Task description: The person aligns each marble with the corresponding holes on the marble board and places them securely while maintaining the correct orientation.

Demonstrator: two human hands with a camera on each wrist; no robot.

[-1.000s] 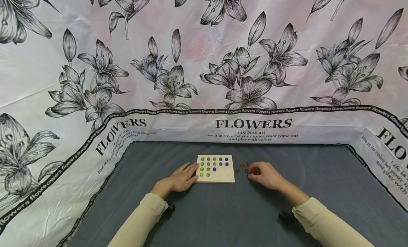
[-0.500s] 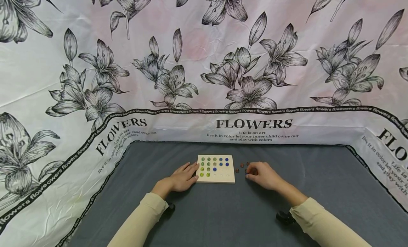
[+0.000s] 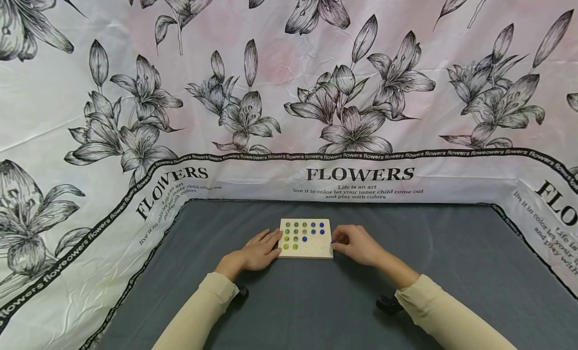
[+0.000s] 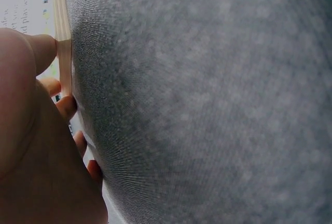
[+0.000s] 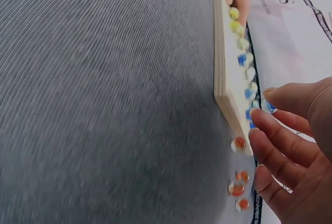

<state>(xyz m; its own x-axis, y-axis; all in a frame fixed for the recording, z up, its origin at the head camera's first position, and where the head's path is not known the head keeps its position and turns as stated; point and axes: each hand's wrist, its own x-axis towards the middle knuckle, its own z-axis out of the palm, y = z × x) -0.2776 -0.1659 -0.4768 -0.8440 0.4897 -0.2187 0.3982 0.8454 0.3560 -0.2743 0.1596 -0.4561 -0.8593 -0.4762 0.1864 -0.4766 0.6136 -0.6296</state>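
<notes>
Right hand [image 3: 355, 243] has shifted left since earlier frame, now at right edge of pale wooden board [image 3: 311, 254]. Head: you pinch blue marble [image 3: 333, 242]; probably best lowered squarely over bare hollow [image 3: 322, 248], pinch light. Left hand [image 3: 259, 253], fingers spread, touches board's left edge. Left wrist: thumb against board's side; keep pressure even. Right wrist: marble glassy, bluish, blurred; orange marbles [image 5: 240, 142] lie off board.

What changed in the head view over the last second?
The right hand moved left, from the loose reddish marbles to the right edge of the board, carrying a blue marble. The left hand stayed at the board's left edge; the seated marbles look unchanged.
</notes>
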